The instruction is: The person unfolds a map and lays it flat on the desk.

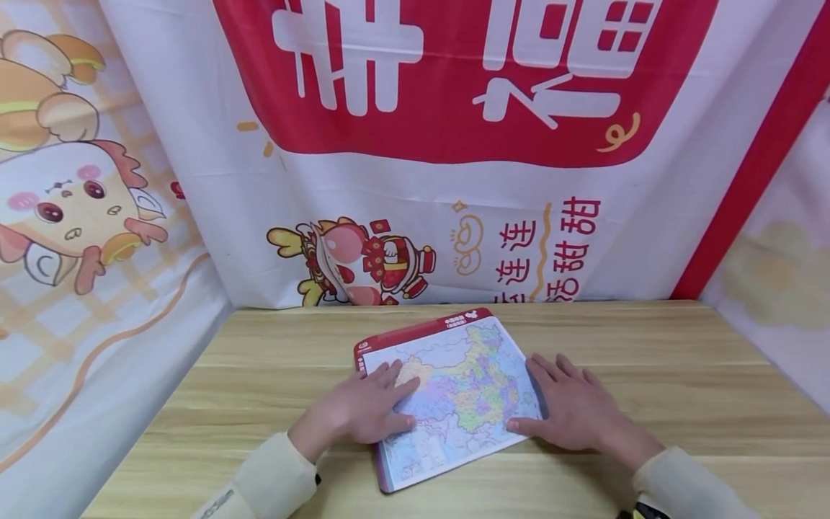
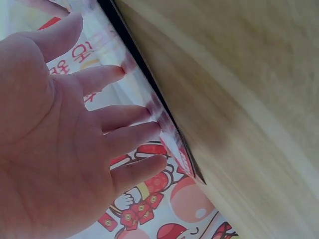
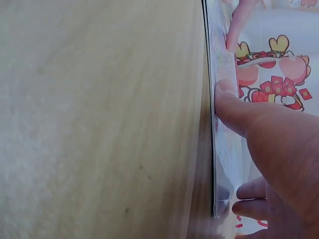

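Note:
A flat map board (image 1: 483,382) with rounded corners and a red top band lies slightly turned on the table. Its printed map shows pale blue, yellow, green and pink areas. Over the board's left part rests my left hand (image 1: 363,407), fingers spread and fairly straight. In the left wrist view its fingertips touch the glossy board close to a dark edge. At the right side is my right hand (image 1: 573,404), its thumb on the map and its fingers stretched along the edge. The right wrist view shows that thumb flat against the thin board (image 3: 228,154).
The wood-grain table (image 1: 681,389) extends on both sides of the board. Behind it hangs a white and red cloth (image 1: 421,187) with large characters and a cartoon figure. Another printed cloth (image 1: 71,216) closes off the left side.

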Demonstrator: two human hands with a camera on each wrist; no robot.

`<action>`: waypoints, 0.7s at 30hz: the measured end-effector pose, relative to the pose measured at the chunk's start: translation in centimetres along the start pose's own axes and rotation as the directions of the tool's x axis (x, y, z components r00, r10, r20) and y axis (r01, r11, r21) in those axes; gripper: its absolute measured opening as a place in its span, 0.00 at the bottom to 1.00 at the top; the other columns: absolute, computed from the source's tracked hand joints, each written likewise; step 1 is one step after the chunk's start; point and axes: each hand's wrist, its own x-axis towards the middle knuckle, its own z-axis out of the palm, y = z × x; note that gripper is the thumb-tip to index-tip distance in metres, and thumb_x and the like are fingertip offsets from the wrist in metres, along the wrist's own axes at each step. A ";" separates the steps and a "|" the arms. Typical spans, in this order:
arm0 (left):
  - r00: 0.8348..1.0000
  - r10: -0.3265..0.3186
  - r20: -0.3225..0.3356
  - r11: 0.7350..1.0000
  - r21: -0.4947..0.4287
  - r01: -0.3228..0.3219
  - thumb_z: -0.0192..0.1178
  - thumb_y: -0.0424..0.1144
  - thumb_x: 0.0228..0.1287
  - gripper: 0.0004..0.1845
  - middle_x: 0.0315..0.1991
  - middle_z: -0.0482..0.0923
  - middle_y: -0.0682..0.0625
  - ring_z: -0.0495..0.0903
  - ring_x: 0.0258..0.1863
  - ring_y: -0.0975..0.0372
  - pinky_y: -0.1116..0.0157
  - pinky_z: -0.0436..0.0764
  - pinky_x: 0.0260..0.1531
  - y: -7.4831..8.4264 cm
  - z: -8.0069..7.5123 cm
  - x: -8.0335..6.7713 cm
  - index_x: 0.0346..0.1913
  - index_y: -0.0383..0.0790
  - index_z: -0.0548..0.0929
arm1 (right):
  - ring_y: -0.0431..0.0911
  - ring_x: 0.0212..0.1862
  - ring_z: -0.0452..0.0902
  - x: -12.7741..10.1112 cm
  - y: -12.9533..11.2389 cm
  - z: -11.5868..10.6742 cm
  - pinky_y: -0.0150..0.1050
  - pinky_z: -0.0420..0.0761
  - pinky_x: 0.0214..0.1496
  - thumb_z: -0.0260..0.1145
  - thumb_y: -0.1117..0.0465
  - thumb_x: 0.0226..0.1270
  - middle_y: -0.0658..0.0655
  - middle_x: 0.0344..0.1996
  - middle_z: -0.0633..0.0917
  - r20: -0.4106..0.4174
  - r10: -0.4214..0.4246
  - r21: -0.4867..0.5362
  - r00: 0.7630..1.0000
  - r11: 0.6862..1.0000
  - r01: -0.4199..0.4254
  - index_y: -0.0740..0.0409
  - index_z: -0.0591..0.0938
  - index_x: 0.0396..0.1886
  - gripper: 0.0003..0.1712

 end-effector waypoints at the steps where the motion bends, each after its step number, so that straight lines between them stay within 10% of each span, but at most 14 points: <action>1: 1.000 0.003 -0.002 1.000 -0.001 -0.003 0.58 0.66 0.73 0.40 0.88 0.51 0.47 0.50 0.88 0.48 0.36 0.55 0.83 0.1 0.0 -0.1 0.83 0.60 0.64 | 0.75 0.81 0.55 0.1 0.0 -0.1 0.81 0.57 0.76 0.60 0.11 0.54 0.65 0.82 0.66 -0.003 -0.001 -0.003 1.000 1.000 0.001 0.58 0.63 0.84 0.72; 10: 0.994 0.086 -0.065 0.996 -0.025 -0.087 0.59 0.62 0.76 0.43 0.89 0.48 0.48 0.51 0.88 0.48 0.37 0.60 0.81 -0.4 -0.7 1.8 0.86 0.60 0.55 | 0.68 0.83 0.57 -1.5 -2.8 0.4 0.76 0.57 0.80 0.58 0.17 0.63 0.62 0.82 0.67 -0.027 -0.051 -0.008 0.998 0.999 0.051 0.59 0.66 0.82 0.63; 21: 0.999 0.015 0.037 1.000 -0.018 -0.014 0.60 0.63 0.73 0.41 0.88 0.50 0.54 0.50 0.88 0.51 0.38 0.60 0.82 -0.3 -1.1 3.6 0.84 0.63 0.60 | 0.68 0.82 0.60 -1.7 -2.7 0.8 0.76 0.61 0.77 0.63 0.18 0.61 0.62 0.82 0.68 -0.045 -0.056 0.017 0.997 0.998 0.056 0.59 0.68 0.81 0.63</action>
